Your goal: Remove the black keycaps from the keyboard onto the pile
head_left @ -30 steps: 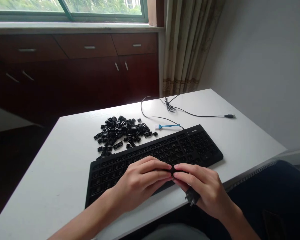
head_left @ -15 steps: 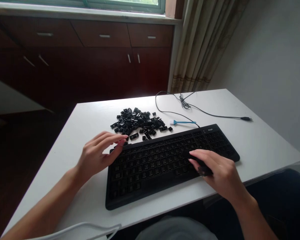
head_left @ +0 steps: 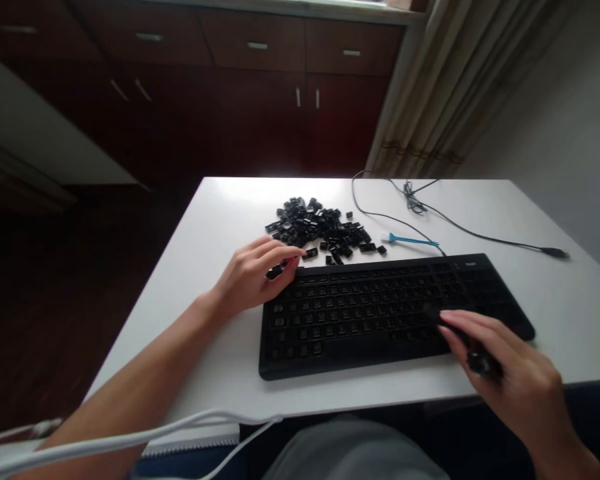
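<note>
A black keyboard (head_left: 360,313) with its keycaps off lies on the white table, its bare key seats showing. My left hand (head_left: 260,273) is at its upper left corner, thumb and index finger closed on the edge. Over the right part of the keys, my right hand (head_left: 505,367) grips a black brush-like tool (head_left: 480,360); its tip is blurred against the dark keyboard. Behind the keyboard is a loose pile of black keycaps (head_left: 315,227), close to my left fingers.
A blue brush (head_left: 413,240) with pale bristles lies behind the keyboard. The black cable (head_left: 485,235) runs in a loop and a tied bundle to a plug (head_left: 555,253) at the right. A white bar (head_left: 130,437) crosses the lower left. Dark red cabinets (head_left: 260,120) stand beyond the table.
The view has tilted down and turned left, so the table sits further right in it. My right hand is still over the keyboard's right part with the tool; my left stays at the corner.
</note>
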`<state>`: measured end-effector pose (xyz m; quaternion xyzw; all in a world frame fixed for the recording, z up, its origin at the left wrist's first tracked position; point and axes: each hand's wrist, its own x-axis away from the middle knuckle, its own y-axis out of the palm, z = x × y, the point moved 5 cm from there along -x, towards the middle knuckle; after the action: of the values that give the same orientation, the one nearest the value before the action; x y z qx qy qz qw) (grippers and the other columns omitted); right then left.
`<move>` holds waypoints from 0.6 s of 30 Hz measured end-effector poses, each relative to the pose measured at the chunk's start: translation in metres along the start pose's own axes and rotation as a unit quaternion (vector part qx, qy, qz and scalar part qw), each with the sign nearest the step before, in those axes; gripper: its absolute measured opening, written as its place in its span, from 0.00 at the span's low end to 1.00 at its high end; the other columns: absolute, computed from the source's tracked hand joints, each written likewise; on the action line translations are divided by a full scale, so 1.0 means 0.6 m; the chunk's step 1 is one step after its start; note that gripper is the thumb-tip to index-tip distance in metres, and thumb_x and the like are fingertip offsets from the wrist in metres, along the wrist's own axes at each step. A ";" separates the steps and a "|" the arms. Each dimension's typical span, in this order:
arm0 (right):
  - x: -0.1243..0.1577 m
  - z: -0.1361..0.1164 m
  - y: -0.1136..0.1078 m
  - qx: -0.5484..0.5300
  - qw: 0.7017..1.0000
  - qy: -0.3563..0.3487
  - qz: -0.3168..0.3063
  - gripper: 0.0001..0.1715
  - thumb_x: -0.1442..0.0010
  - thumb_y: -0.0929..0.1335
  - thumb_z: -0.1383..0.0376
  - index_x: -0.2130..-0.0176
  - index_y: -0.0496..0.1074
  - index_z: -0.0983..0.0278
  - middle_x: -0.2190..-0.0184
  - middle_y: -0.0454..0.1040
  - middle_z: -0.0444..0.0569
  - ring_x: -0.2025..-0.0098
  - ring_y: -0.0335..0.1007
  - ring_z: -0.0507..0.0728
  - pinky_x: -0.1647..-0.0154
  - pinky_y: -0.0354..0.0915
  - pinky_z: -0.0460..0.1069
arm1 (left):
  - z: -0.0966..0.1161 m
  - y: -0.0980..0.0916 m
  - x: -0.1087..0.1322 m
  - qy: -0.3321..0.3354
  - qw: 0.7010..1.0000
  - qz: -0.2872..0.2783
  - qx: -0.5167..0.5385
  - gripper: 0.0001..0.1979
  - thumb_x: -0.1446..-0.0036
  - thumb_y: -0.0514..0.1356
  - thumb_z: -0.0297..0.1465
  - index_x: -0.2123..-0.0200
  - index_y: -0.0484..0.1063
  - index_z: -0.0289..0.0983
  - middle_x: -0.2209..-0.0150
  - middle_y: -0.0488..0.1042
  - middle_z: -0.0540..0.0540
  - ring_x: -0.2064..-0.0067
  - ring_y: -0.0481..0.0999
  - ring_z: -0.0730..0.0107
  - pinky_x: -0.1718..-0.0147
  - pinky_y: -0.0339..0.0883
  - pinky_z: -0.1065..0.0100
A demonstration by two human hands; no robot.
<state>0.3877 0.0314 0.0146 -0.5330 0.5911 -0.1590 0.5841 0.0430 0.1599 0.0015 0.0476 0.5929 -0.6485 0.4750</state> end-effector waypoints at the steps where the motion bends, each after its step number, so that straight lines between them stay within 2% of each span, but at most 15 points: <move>1: -0.008 -0.030 0.020 -0.045 0.998 -0.038 -0.026 0.23 0.39 0.73 0.71 0.45 0.75 0.58 0.50 0.80 0.47 0.53 0.79 0.56 0.47 0.72 0.51 | 0.000 -0.001 0.000 0.000 1.000 0.008 -0.001 0.12 0.38 0.61 0.25 0.51 0.75 0.38 0.64 0.81 0.47 0.66 0.75 0.70 0.64 0.73 0.66; 4: -0.039 -0.116 0.075 -0.148 0.978 -0.111 -0.097 0.24 0.39 0.72 0.75 0.44 0.74 0.62 0.49 0.79 0.51 0.53 0.78 0.57 0.51 0.74 0.52 | -0.002 -0.002 0.003 0.001 1.000 0.012 -0.007 0.11 0.37 0.60 0.25 0.52 0.75 0.37 0.65 0.80 0.46 0.65 0.75 0.69 0.63 0.73 0.66; 9: -0.091 -0.225 0.137 -0.191 0.956 -0.184 -0.129 0.21 0.38 0.69 0.77 0.46 0.74 0.65 0.48 0.79 0.52 0.59 0.77 0.57 0.59 0.74 0.53 | -0.011 -0.001 0.012 -0.007 1.000 0.017 -0.008 0.10 0.36 0.58 0.27 0.52 0.75 0.37 0.64 0.80 0.46 0.64 0.76 0.68 0.62 0.72 0.66; 12: -0.106 -0.250 0.160 -0.183 0.953 -0.198 -0.140 0.23 0.40 0.67 0.80 0.48 0.75 0.64 0.48 0.79 0.51 0.60 0.76 0.57 0.60 0.73 0.52 | -0.017 -0.002 0.014 -0.017 0.999 0.028 -0.005 0.10 0.34 0.57 0.27 0.53 0.75 0.36 0.65 0.79 0.46 0.65 0.74 0.69 0.62 0.71 0.66; 16: -0.109 -0.248 0.173 -0.186 0.947 -0.197 -0.172 0.31 0.47 0.63 0.83 0.48 0.75 0.64 0.46 0.78 0.50 0.57 0.77 0.59 0.57 0.74 0.54 | -0.018 0.001 0.014 -0.014 1.000 0.025 -0.007 0.09 0.33 0.55 0.28 0.55 0.75 0.36 0.66 0.78 0.46 0.65 0.73 0.70 0.64 0.69 0.68; 18: -0.108 -0.243 0.173 -0.195 0.943 -0.197 -0.185 0.31 0.46 0.63 0.82 0.47 0.74 0.63 0.46 0.78 0.51 0.54 0.77 0.59 0.55 0.74 0.54 | -0.016 0.003 0.014 -0.007 1.000 0.025 -0.007 0.09 0.32 0.55 0.28 0.55 0.75 0.36 0.66 0.78 0.46 0.65 0.73 0.69 0.64 0.69 0.68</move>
<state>0.1999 0.0604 0.0033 -0.7571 0.3746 -0.0379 0.5339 0.0345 0.1633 -0.0079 0.0543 0.5924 -0.6328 0.4957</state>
